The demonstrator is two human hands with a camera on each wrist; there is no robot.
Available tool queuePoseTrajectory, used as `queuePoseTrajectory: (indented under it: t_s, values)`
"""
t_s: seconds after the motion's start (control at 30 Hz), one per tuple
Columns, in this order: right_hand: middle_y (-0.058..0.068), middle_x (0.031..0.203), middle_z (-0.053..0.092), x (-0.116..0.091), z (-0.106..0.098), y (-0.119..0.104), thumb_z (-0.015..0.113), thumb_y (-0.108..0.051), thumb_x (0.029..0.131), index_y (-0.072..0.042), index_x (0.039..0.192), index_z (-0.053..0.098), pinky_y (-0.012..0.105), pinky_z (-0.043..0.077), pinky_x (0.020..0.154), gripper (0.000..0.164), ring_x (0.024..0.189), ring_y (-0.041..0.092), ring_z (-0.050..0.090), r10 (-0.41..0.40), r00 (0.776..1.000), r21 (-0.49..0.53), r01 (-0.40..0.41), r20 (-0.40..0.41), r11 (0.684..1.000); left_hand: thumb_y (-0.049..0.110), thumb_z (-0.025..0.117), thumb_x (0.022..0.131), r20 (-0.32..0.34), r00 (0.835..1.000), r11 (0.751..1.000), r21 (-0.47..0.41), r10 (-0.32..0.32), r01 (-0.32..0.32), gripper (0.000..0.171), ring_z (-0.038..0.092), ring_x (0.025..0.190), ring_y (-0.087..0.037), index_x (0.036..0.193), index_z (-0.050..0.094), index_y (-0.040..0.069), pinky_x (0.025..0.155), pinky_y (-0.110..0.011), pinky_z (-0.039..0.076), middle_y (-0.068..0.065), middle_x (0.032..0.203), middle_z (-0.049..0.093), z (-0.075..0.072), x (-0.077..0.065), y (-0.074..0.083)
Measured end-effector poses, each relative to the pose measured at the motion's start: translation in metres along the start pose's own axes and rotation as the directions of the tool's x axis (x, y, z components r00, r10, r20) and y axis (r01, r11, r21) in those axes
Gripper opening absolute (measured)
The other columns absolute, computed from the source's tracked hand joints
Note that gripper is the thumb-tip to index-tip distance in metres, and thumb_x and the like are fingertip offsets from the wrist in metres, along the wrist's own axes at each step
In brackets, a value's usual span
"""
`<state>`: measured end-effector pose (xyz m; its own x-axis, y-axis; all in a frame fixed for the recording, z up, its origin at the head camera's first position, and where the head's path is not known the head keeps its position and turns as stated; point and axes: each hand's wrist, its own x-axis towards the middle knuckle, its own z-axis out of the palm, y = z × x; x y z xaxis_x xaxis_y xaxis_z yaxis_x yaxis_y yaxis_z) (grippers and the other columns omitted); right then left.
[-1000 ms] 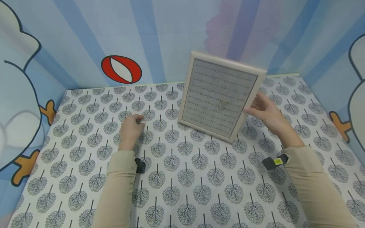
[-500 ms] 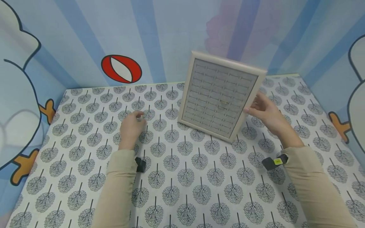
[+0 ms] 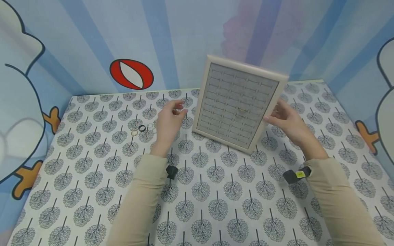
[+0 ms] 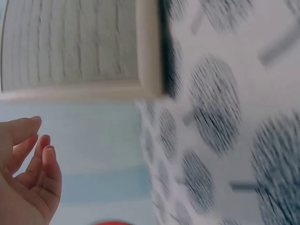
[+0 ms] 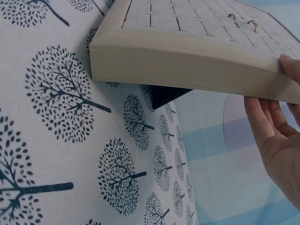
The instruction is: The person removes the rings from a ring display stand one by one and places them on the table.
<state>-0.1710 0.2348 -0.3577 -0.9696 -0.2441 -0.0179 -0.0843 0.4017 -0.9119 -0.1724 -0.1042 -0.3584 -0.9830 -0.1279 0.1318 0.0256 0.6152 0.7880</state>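
Observation:
A ring display board (image 3: 238,99) with a pale wooden frame and rows of slotted grey padding leans upright on the table. My right hand (image 3: 287,121) grips its right edge, thumb at the front and fingers behind, as the right wrist view shows too. A gold ring (image 5: 253,26) and a silver ring (image 5: 233,19) sit in the slots. Left of the board is my left hand (image 3: 170,123), fingers bent and apart from the frame; I cannot tell whether something small is pinched in it. Behind that hand lie a black ring (image 3: 142,128), a gold ring (image 3: 134,133) and pale rings (image 3: 150,126).
A white tablecloth (image 3: 200,191) printed with dark trees covers the table. Behind it rises a blue striped backdrop (image 3: 191,41) with cartoon figures. A black support (image 5: 168,95) shows behind the board. Each wrist carries a small black camera (image 3: 171,172).
My left hand has moved right and away from me, toward the board, uncovering the loose rings on the cloth. The right hand and the board stay where they were.

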Motion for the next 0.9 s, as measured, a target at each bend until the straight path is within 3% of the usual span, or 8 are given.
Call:
queuePoseTrajectory:
  t_s: [0.2, 0.37, 0.57, 0.9]
  values:
    - [-0.019, 0.111, 0.055, 0.001, 0.001, 0.001, 0.061, -0.016, 0.093, -0.024, 0.148, 0.032, 0.052, 0.039, 0.102, 0.063, 0.103, 0.0, 0.055, -0.013, 1.0, -0.004, 0.013, 0.002, 1.0, 0.017, 0.062, 0.092, 0.091, 0.994, 0.995, -0.083, 0.064, -0.056, 0.032, 0.062, 0.1, -0.02, 0.124, 0.06, 0.013, 0.078, -0.031, 0.054, -0.006, 0.115, 0.067, 0.019, -0.009, 0.034]
    - [-0.019, 0.111, 0.055, 0.0, 0.001, 0.001, 0.062, -0.017, 0.093, -0.024, 0.148, 0.033, 0.057, 0.038, 0.104, 0.063, 0.103, -0.001, 0.055, -0.013, 1.0, -0.003, 0.013, -0.002, 1.0, 0.017, 0.062, 0.092, 0.161, 0.98, 0.992, -0.065, 0.115, -0.106, 0.031, 0.062, 0.102, -0.016, 0.123, 0.06, 0.015, 0.081, -0.028, 0.054, -0.002, 0.116, 0.067, 0.036, -0.016, 0.052]
    - [-0.021, 0.112, 0.054, 0.0, 0.001, 0.001, 0.062, -0.017, 0.093, -0.025, 0.148, 0.031, 0.059, 0.037, 0.104, 0.064, 0.103, -0.002, 0.055, -0.015, 1.0, -0.007, 0.015, -0.002, 1.0, 0.014, 0.062, 0.092, 0.192, 0.962, 0.981, -0.033, 0.195, -0.192, 0.03, 0.063, 0.101, -0.015, 0.121, 0.062, 0.015, 0.083, -0.025, 0.054, -0.001, 0.119, 0.066, 0.056, -0.022, 0.066]
    - [-0.021, 0.113, 0.054, 0.0, 0.002, 0.001, 0.061, -0.015, 0.093, -0.025, 0.149, 0.03, 0.06, 0.037, 0.103, 0.064, 0.103, -0.002, 0.055, -0.031, 1.0, 0.0, 0.031, 0.0, 1.0, 0.016, 0.062, 0.092, 0.233, 0.948, 0.976, -0.045, 0.216, -0.212, 0.029, 0.063, 0.099, -0.012, 0.121, 0.062, 0.017, 0.079, -0.018, 0.051, 0.001, 0.117, 0.066, 0.078, -0.024, 0.076]
